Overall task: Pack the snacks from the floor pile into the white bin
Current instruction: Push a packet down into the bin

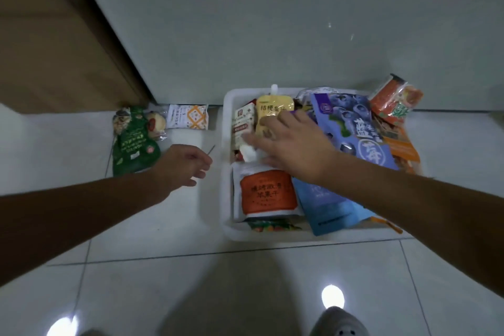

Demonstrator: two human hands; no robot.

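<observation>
The right hand [294, 144] is lying flat, grip released, pressing a yellow pouch [273, 112] into the crowded white bin [227, 199]; the left hand [185, 163] is hovering loosely curled, empty; three snacks, among them a green bag [133, 144], are lying on the floor; overstuffed packets at the right rim are likely spilling if pushed.

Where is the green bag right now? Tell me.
In the head view, the green bag lies on the floor left of the white bin, just beyond the left hand, beside a small white packet.
</observation>
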